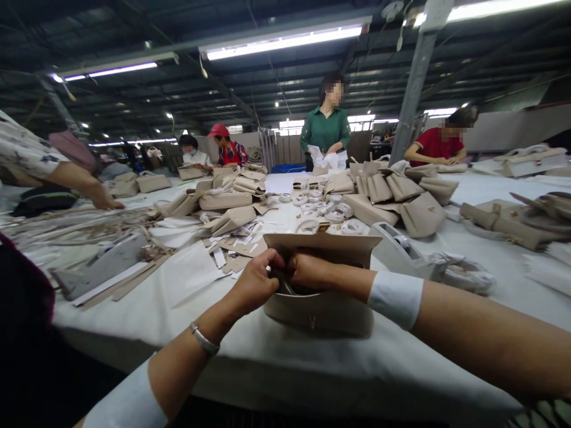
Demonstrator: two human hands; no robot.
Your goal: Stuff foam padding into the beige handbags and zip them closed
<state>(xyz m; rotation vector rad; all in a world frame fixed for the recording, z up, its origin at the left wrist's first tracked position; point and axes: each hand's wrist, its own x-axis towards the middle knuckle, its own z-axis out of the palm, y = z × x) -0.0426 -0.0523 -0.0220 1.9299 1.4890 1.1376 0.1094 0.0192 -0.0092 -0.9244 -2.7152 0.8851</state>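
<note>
A beige handbag [319,318] stands upright at the table's front edge, its flap [330,244] raised at the back and a small gold clasp piece on its front. My left hand [259,282] is closed at the left end of the bag's mouth, thumb and fingers curled on the edge. Inside the opening, my right hand [310,270] is closed in a fist, close beside the left fingertips. What the right fingers grip is hidden by the hand and the bag's wall.
Grey tape dispensers [401,252] stand right of the bag and at left. Beyond are beige scraps [236,255], wrapped strap rolls [352,227] and piles of handbags [383,193]. A co-worker's hand [107,199] reaches in from the left; several people work behind the table.
</note>
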